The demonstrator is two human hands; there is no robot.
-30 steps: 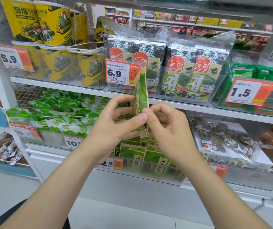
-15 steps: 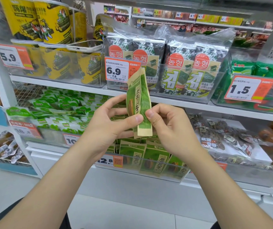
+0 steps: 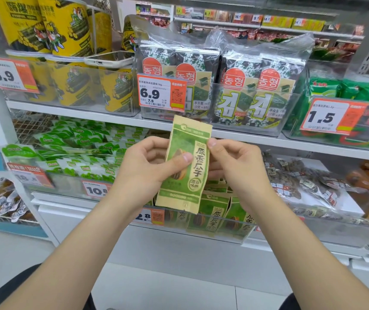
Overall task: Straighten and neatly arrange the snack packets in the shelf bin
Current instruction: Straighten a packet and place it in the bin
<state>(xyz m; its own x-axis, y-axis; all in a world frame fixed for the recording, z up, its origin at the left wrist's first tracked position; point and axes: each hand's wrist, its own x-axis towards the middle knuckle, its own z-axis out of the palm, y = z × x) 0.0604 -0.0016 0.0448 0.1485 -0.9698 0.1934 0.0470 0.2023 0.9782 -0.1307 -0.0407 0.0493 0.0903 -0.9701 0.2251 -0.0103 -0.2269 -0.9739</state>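
Head view. Packet: upright, label facing out, held above the bin. Left hand: pinches its left edge, thumb on the front. Right hand: pinches its right edge. Advice: smooth flat, then lower upright into the row, label outward.

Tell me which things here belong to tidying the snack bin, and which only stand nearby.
Job: green-and-tan seed packet, pinched by left hand and right hand; matching green packets below; their clear plastic shelf bin.
Nearby only: yellow round seaweed tubs; white phone lying on their bin; dark seaweed multipacks in clear wrap; orange-and-white price tags.
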